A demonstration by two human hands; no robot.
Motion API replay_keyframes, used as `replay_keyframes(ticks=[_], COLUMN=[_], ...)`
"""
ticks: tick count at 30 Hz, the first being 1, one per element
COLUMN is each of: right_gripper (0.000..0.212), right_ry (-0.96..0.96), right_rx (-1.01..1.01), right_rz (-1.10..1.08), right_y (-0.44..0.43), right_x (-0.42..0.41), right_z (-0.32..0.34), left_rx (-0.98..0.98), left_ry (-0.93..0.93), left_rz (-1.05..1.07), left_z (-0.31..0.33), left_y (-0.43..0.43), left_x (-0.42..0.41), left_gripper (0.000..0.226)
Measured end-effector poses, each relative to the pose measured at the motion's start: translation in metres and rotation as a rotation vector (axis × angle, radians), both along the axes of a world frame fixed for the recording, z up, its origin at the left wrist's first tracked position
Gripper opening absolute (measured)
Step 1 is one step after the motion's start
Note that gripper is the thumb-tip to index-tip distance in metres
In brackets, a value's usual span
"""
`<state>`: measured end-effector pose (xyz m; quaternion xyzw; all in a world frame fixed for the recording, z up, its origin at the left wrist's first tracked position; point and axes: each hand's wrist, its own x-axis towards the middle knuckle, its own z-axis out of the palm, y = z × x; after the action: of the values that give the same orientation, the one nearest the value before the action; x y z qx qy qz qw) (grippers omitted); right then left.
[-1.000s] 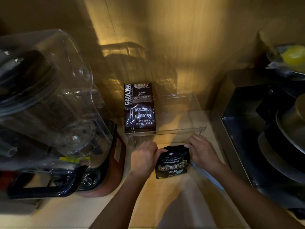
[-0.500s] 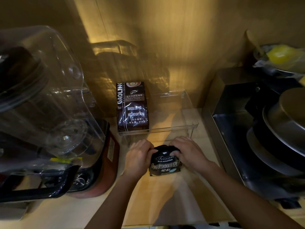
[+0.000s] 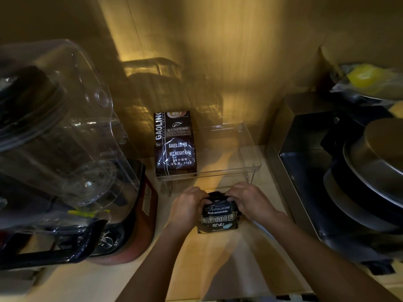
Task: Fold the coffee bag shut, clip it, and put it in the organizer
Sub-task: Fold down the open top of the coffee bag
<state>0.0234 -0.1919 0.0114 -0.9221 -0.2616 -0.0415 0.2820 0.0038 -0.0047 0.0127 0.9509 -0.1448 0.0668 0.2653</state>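
Note:
A small black coffee bag (image 3: 218, 219) labelled "Treasure Blue Mountain" stands on the wooden counter just in front of the clear organizer (image 3: 250, 164). My left hand (image 3: 188, 205) grips the bag's top left and my right hand (image 3: 248, 199) grips its top right, with the fingers curled over the crumpled top edge. The fold itself is hidden under my fingers. I see no clip.
A larger dark "Gaoling" coffee bag (image 3: 174, 144) stands in the organizer's left part. A big blender (image 3: 65, 149) with a clear jar fills the left side. A metal rack (image 3: 327, 171) with stacked pans stands on the right. A wooden wall is behind.
Both hands have closed in toward each other over the bag's top, pressing it lower and more crumpled. The bag has stayed in the same spot in front of the organizer.

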Motion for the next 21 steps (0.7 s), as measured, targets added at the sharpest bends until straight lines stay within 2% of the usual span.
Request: replay_keyframes(ticks=[3, 6, 11, 18, 21], right_gripper=[0.007, 0.009, 0.011, 0.012, 0.010], right_ry=[0.045, 0.087, 0.106, 0.127, 0.153], right_rx=[0.019, -0.004, 0.045, 0.102, 0.135], right_rz=[-0.093, -0.125, -0.039, -0.119, -0.135], right_y=[-0.004, -0.004, -0.010, -0.013, -0.015], right_x=[0.000, -0.001, -0.003, -0.003, -0.003], right_z=[-0.001, 0.002, 0.013, 0.006, 0.002], left_rx=[-0.021, -0.059, -0.043, 0.215, 0.259], left_ry=[-0.014, -0.005, -0.007, -0.114, -0.132], left_rz=[0.036, 0.112, -0.004, 0.062, -0.006], left_z=[0.001, 0.004, 0.011, 0.014, 0.013], left_y=[0.009, 0.013, 0.020, 0.014, 0.005], left_x=[-0.004, -0.006, -0.005, -0.009, -0.008], left_gripper=[0.008, 0.013, 0.008, 0.012, 0.008])
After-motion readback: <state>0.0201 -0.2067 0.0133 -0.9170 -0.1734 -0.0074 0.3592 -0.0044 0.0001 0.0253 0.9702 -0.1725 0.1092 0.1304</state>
